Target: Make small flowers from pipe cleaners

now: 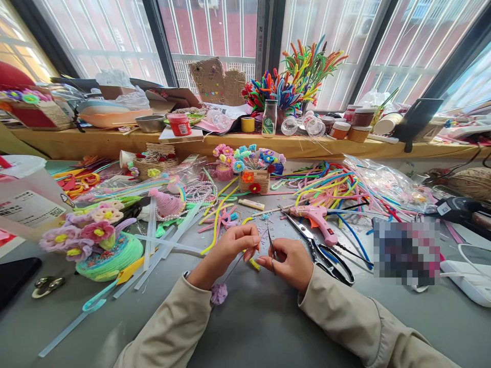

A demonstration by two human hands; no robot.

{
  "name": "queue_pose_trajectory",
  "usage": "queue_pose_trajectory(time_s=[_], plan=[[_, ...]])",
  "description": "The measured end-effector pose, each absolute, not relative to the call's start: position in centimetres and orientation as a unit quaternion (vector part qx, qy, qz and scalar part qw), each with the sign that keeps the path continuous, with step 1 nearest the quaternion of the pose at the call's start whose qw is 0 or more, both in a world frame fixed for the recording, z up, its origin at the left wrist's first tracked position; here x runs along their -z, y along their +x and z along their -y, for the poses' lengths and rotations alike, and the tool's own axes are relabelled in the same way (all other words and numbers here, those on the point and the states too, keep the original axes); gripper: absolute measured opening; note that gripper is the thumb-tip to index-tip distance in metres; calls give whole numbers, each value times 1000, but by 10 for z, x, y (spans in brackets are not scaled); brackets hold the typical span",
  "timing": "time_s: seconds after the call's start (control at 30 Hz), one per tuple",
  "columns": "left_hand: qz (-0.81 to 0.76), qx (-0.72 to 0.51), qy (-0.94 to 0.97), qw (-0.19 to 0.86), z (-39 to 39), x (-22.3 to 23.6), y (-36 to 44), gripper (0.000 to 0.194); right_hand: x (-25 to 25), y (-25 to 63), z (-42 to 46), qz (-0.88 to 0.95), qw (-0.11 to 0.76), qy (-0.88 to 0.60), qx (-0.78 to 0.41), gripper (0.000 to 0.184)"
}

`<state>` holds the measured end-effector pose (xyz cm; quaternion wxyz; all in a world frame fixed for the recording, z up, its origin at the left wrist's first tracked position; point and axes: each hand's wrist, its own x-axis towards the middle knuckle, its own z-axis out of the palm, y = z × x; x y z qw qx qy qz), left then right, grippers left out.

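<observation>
My left hand is closed in a pinch on the thin stem of a lilac fuzzy flower, whose head hangs down below the wrist. In my right hand is a pair of small scissors, blades pointing up and away beside the left fingertips. Whether the blades touch the stem is too small to tell. A yellow pipe cleaner shows on the table between the two hands. Just beyond the right hand lie large black-handled scissors and a pink glue gun.
Fuzzy flowers on a green yarn base and clear glue sticks lie at left. A woven basket of flowers stands at the back. Pipe cleaners pile up at right, near a white power strip. A wooden ledge holds jars.
</observation>
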<state>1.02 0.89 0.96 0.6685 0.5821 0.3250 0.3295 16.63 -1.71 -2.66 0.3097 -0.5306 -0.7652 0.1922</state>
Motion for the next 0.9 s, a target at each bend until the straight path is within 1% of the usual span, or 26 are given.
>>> queue_pose_trajectory(time_s=[0.4,0.6,0.77,0.9], plan=[[-326,-327,584,667,-9,-8,10,18,31,166,16,763,323,-535,-163,45],[-323,-327,587,667,-8,-10,11,17,34,167,11,768,341,-518,-162,53],[-330,-336,578,666,-8,-9,11,18,33,168,13,752,345,-532,-180,54],[-330,-339,576,667,-9,-9,11,18,29,168,15,768,329,-509,-207,50]])
